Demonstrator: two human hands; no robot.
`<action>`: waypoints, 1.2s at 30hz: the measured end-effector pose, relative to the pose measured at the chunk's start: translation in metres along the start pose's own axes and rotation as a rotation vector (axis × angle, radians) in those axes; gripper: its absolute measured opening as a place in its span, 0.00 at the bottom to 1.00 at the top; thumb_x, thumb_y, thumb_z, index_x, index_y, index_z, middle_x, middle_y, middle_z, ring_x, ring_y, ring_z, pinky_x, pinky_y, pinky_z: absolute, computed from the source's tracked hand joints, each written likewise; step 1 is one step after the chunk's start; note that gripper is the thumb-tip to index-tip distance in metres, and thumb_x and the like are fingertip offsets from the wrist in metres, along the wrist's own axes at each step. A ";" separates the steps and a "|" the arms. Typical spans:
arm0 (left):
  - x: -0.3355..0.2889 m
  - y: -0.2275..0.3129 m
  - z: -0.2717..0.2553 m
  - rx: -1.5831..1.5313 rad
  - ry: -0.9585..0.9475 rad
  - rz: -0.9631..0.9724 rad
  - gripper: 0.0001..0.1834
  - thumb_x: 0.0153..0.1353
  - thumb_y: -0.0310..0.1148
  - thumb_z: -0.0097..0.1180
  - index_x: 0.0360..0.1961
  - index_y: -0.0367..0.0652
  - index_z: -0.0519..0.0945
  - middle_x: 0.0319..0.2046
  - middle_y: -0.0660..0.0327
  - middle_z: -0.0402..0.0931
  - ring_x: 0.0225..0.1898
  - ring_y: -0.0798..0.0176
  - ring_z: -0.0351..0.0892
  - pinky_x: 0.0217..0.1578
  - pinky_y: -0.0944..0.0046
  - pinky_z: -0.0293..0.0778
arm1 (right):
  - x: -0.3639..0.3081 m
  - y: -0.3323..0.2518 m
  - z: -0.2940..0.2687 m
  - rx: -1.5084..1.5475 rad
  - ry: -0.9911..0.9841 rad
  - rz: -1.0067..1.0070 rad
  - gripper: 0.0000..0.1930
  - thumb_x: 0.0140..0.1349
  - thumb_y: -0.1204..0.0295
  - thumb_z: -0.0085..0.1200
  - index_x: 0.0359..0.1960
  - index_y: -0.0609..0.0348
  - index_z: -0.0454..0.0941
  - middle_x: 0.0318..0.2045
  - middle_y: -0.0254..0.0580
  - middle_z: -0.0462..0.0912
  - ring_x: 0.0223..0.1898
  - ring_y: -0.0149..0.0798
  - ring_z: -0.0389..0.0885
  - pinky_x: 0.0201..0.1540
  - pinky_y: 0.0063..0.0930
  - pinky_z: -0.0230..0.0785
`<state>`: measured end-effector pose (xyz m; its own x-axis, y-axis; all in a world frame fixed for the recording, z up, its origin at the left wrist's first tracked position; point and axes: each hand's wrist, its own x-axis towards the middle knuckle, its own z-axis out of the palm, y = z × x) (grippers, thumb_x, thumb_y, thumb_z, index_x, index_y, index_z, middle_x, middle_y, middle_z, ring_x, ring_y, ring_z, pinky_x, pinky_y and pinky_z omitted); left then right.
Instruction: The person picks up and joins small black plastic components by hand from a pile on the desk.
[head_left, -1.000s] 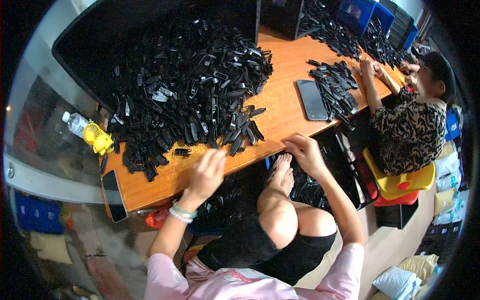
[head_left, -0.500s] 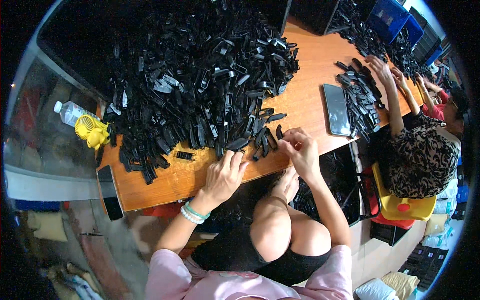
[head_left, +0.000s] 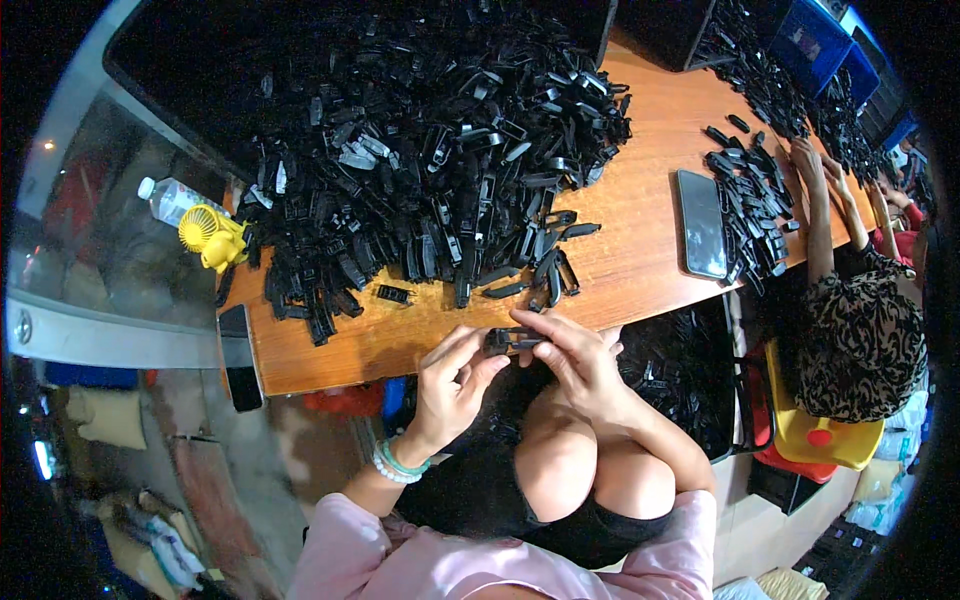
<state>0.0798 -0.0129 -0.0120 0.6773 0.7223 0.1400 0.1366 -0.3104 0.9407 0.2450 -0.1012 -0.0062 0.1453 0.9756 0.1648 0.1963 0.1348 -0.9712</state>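
Over the front edge of the table, my left hand [head_left: 450,385] and my right hand [head_left: 582,362] meet around a small elongated black plastic piece [head_left: 512,340]. My left fingers are closed at its left end, and my right thumb and fingers pinch its right part. Whether it is one part or two joined together I cannot tell. Beyond my hands, a large heap of similar black plastic pieces [head_left: 440,180] covers the table's left half. One short black piece [head_left: 395,294] lies apart at the heap's front edge.
A phone [head_left: 702,225] lies on the wooden table [head_left: 645,130], beside a smaller pile of black pieces [head_left: 755,205]. A second phone [head_left: 240,358], a yellow fan [head_left: 212,238] and a bottle [head_left: 172,200] are at the left. A co-worker's hands [head_left: 808,165] are at the right.
My hands have come away from the heap's edge and drawn together nearer me, now holding a black piece between them. The view has shifted slightly.
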 end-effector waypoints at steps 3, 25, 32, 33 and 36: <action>0.000 0.006 0.000 0.114 0.077 0.139 0.13 0.56 0.26 0.58 0.38 0.27 0.76 0.26 0.56 0.71 0.25 0.65 0.73 0.26 0.69 0.68 | -0.003 0.000 0.002 -0.242 0.010 -0.105 0.20 0.61 0.78 0.46 0.56 0.67 0.66 0.35 0.52 0.72 0.35 0.50 0.74 0.43 0.36 0.66; -0.014 0.017 -0.003 -0.447 -0.085 -0.174 0.15 0.58 0.27 0.57 0.44 0.28 0.77 0.34 0.58 0.74 0.23 0.71 0.75 0.22 0.74 0.71 | -0.013 -0.003 0.006 -0.183 0.039 -0.029 0.21 0.50 0.77 0.61 0.48 0.65 0.72 0.36 0.48 0.74 0.34 0.44 0.78 0.35 0.30 0.70; -0.030 0.004 -0.008 -0.532 -0.063 -0.210 0.14 0.59 0.28 0.57 0.43 0.30 0.78 0.34 0.60 0.75 0.17 0.74 0.71 0.16 0.76 0.64 | -0.014 0.008 0.017 0.359 -0.059 0.182 0.08 0.54 0.77 0.60 0.36 0.66 0.78 0.26 0.36 0.79 0.24 0.24 0.75 0.26 0.19 0.69; -0.033 0.003 -0.010 -0.569 -0.056 -0.237 0.14 0.59 0.28 0.57 0.43 0.30 0.79 0.34 0.60 0.75 0.17 0.74 0.70 0.16 0.76 0.64 | -0.011 0.005 0.019 0.364 -0.068 0.188 0.08 0.54 0.77 0.60 0.36 0.66 0.78 0.26 0.36 0.79 0.24 0.24 0.75 0.26 0.19 0.69; -0.038 0.001 -0.017 -0.592 -0.058 -0.289 0.13 0.59 0.29 0.57 0.43 0.31 0.79 0.33 0.61 0.76 0.18 0.75 0.71 0.17 0.76 0.65 | -0.008 0.006 0.024 0.230 -0.128 0.234 0.08 0.55 0.79 0.59 0.36 0.68 0.78 0.25 0.38 0.80 0.24 0.26 0.77 0.26 0.20 0.70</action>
<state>0.0417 -0.0299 -0.0105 0.7129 0.6860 -0.1451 -0.0902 0.2950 0.9512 0.2212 -0.1041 -0.0171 0.0347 0.9965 -0.0759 -0.0538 -0.0740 -0.9958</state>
